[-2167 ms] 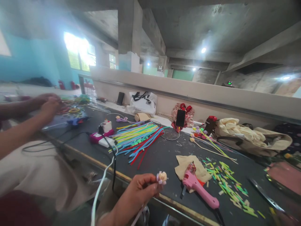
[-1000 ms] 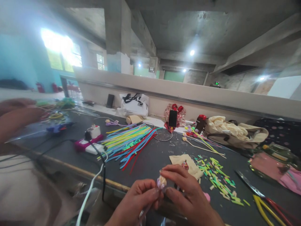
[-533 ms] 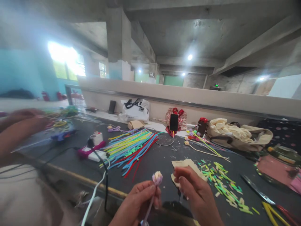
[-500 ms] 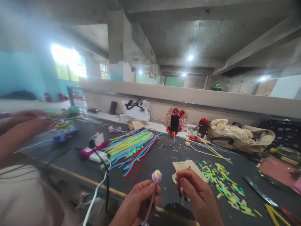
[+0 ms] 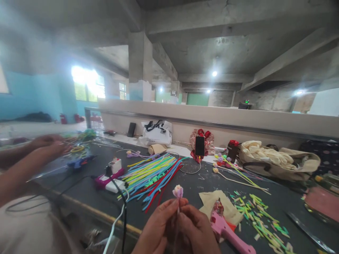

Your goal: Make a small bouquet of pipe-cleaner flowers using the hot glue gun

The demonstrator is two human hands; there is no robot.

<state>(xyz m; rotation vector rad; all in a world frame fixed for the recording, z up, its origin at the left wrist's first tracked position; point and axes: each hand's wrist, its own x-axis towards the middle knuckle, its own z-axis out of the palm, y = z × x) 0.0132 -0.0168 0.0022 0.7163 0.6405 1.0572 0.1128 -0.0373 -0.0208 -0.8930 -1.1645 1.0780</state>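
Dark table [image 5: 193,185] is showing the pink glue gun [image 5: 229,234] at lower right, partly on the beige sheet [image 5: 231,206]; my right hand [image 5: 198,229] is no longer hiding it. That hand is now meeting my left hand [image 5: 156,227] at lower centre, fingers of both pinching the stem below the purple-and-cream flower [image 5: 178,191]. Coloured rods [image 5: 153,178] are lying left of centre, cut bits [image 5: 251,208] scattering lower right. Pale partition [image 5: 212,114] is running behind. Table edge [image 5: 79,204] is slanting across lower left, co-worker's forearm [image 5: 23,169] reaching in left. Gap between rods and sheet is giving me room; gun is crowding my right.
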